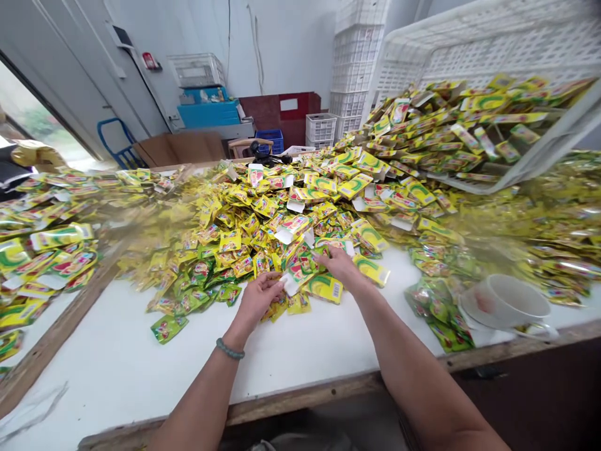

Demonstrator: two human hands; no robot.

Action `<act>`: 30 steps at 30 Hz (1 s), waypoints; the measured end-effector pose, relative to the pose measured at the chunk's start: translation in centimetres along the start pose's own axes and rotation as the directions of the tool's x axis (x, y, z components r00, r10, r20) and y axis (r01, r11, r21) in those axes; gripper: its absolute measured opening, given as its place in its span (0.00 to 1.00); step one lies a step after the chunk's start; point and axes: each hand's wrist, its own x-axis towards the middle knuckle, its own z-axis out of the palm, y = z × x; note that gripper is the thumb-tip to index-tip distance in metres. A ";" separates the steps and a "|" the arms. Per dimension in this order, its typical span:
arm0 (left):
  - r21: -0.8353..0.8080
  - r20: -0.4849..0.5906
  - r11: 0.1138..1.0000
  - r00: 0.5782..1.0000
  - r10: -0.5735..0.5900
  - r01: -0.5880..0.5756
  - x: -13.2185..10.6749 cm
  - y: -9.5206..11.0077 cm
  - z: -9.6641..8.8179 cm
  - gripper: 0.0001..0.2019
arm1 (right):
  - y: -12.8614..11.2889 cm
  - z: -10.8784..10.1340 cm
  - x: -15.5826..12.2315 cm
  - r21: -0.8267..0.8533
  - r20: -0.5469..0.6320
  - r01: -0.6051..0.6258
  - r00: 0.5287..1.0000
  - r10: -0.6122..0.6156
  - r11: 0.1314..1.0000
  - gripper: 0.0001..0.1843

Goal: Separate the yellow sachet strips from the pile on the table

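My left hand (pixel 261 297), with a beaded bracelet on its wrist, pinches the near end of a small printed carton (pixel 295 278) that shows a white flap. Thumb and fingers of my right hand (pixel 342 265) are closed on a green sachet (pixel 308 262) just above the carton. The sachet partly covers the carton, so I cannot tell whether it is inside. A flat yellow carton (pixel 325 288) with a barcode lies just under my right hand. Loose green sachets (pixel 197 279) are heaped left of my hands, and yellow sachets (pixel 230 240) lie behind them.
A large white basket (pixel 511 169) lies tipped at the right, spilling yellow cartons (pixel 375 164) over the white table (pixel 300 363). A white mug (pixel 504 304) stands near the front edge beside more green sachets (pixel 444 316). A wooden strip (pixel 61 319) separates the cartons at left.
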 end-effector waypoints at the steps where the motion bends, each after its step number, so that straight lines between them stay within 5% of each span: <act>1: 0.007 0.010 1.000 1.000 -0.005 0.005 0.0 0.0 0.1 0.27 | -0.2 0.2 -0.3 0.001 0.046 -0.024 0.999 0.024 1.000 0.16; 4: -0.074 -0.035 0.997 0.999 0.008 -0.010 -0.1 0.2 -0.2 0.26 | -1.0 0.9 -1.3 0.085 0.241 -0.095 0.968 0.073 0.992 0.15; 8: -0.312 -0.171 0.941 0.982 0.082 -0.133 -0.2 1.0 -2.0 0.28 | -2.3 2.2 -2.8 0.299 0.497 -0.175 0.868 0.003 0.938 0.17; 10: -0.430 -0.214 0.883 0.971 0.105 -0.190 -0.4 1.4 -2.7 0.27 | -2.7 3.3 -3.4 0.414 0.497 -0.205 0.867 -0.031 0.887 0.19; 14: -0.494 -0.152 0.853 0.983 0.108 -0.170 -1.0 1.4 -2.1 0.27 | -2.7 5.3 -4.2 0.579 0.347 -0.220 0.938 0.006 0.785 0.22; 18: -0.307 -0.197 0.931 0.970 0.141 -0.198 -1.3 1.0 -1.2 0.33 | -2.0 5.7 -4.3 0.441 0.425 -0.237 0.904 0.031 0.866 0.21; 20: -0.227 -0.214 0.950 0.963 0.166 -0.214 -1.4 1.1 -1.5 0.32 | -1.6 5.4 -3.9 0.349 0.371 -0.143 0.929 0.004 0.926 0.20; 25: -0.062 0.132 0.993 0.985 0.112 -0.104 -2.0 1.3 -1.8 0.28 | -1.6 3.9 -2.8 0.205 0.072 0.141 0.985 -0.159 0.968 0.18; 27: 0.003 0.251 0.996 0.964 0.083 -0.086 -2.2 1.3 -1.7 0.27 | -1.9 3.4 -2.7 0.095 0.081 0.181 0.979 -0.188 0.979 0.17; 30: 0.101 0.202 0.987 0.974 0.100 -0.122 -2.2 1.2 -1.8 0.27 | -2.5 2.7 -3.0 -0.106 0.235 0.248 0.947 -0.218 0.963 0.13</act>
